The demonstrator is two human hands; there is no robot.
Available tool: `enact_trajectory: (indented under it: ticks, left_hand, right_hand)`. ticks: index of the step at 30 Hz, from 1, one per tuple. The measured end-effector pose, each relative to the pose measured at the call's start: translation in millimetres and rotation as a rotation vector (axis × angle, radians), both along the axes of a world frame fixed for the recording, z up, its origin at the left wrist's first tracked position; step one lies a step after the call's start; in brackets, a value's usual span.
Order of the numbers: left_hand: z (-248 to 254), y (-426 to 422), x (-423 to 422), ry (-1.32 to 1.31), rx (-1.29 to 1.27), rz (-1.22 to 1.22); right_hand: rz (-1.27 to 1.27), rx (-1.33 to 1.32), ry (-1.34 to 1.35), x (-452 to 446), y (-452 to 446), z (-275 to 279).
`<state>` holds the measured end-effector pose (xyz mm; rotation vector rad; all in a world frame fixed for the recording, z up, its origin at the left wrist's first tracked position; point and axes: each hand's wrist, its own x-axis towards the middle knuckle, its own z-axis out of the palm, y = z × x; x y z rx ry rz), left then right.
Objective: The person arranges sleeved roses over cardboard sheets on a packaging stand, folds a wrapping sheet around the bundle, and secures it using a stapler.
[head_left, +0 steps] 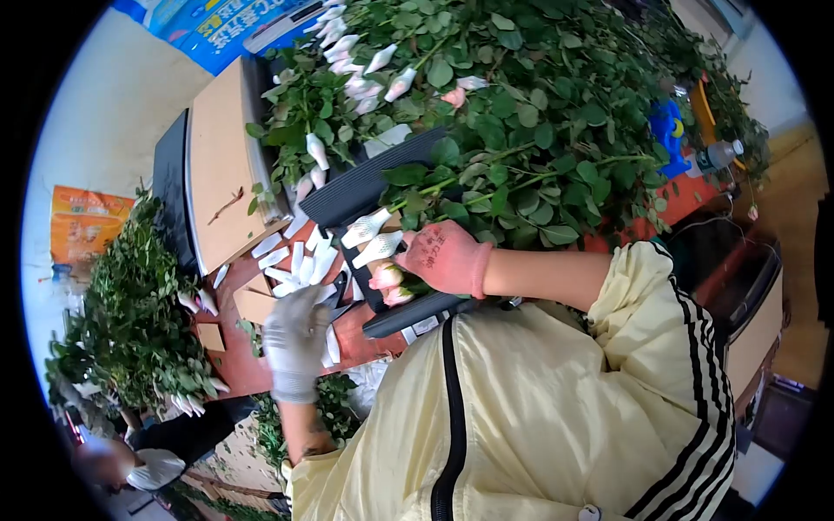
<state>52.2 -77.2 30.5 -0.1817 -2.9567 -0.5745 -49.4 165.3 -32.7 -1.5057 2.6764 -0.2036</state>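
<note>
My right hand [447, 258], in a pink glove, is closed at the neck of a rose [380, 248] with a white net sleeve over its bud. Another sleeved rose [366, 227] lies just above it. Two bare pink roses [388, 285] rest below, against a black ribbed divider. My left hand [295, 339], in a pale grey glove, is slightly blurred with its fingers curled. It is beside a pile of white strip-like pieces [304, 265] on the red table [358, 328]; anything within its fingers is hidden.
Leafy rose stems [530, 95] heap across the back and right, with several sleeved buds [347, 69] along their left. A cardboard-faced board [221, 165] stands at left. Further right are a blue spray head [669, 135] and a plastic bottle [717, 156]. Another person [156, 469] is lower left.
</note>
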Motion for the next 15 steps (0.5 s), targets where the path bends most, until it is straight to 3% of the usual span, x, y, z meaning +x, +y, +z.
enact_trajectory:
  ticks: [1, 4, 6, 8, 9, 12, 15]
  left_hand:
    - [5, 24, -1, 0.110, 0.004, -0.142]
    - [1, 69, -12, 0.030, -0.076, -0.303]
    - [-11, 74, -10, 0.004, -0.076, -0.280]
    - [-17, 72, -9, 0.017, -0.064, -0.268]
    - [-18, 72, -7, 0.024, -0.046, -0.254]
    - [-16, 72, -7, 0.016, -0.033, -0.245]
    - [-23, 68, -10, 0.011, -0.002, -0.246]
  right_hand:
    - [0.020, -0.020, -0.024, -2, 1, 4]
    - [0.060, 0.011, 0.090, 0, 2, 2]
    - [0.044, 0.057, 0.034, -1, 3, 26]
    - [-0.064, -0.194, 0.053, -2, 4, 41]
    - [-0.053, -0.112, 0.047, -10, 3, 47]
    - [-0.033, -0.052, 0.259, -18, 1, 20]
    - [-0.033, -0.035, 0.250, -21, -5, 4]
